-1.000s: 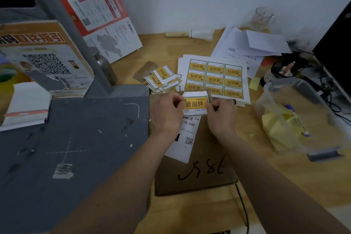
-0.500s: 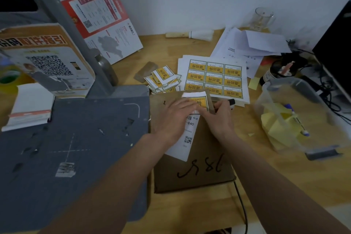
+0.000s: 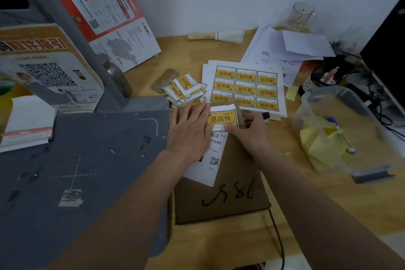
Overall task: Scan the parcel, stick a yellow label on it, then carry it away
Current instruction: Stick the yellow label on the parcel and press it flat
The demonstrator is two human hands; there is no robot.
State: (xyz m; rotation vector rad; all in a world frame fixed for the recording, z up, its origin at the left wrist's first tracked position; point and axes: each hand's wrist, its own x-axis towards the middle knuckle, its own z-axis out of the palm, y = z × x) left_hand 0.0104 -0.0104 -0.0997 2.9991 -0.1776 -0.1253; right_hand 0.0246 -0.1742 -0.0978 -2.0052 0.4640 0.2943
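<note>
Your parcel (image 3: 221, 193), a flat brown cardboard box with "785" scrawled on it in black marker, lies on the wooden desk (image 3: 285, 215) just right of the grey scanner base (image 3: 87, 171). A white shipping slip (image 3: 211, 155) with a barcode and a QR code is on its top face. The yellow label (image 3: 222, 118) sits at the far end of the box, overlapping the top edge of that slip.

Your left hand (image 3: 189, 133) lies flat on the box, fingers spread and palm down, its fingertips at the left edge of the label. Your right hand (image 3: 249, 132) rests on the box at the label's right side, thumb pressing the lower right corner, with a black marker (image 3: 265, 115) tucked under its fingers.

Beyond the box lies a sheet (image 3: 245, 89) of nine more labels, and left of it a loose pile (image 3: 186, 90) of cut ones. To the right stands a clear plastic tub (image 3: 341, 133) with yellow notes and a pen inside. Papers (image 3: 291, 48) and a glass (image 3: 303, 16) are at the back by the wall.
</note>
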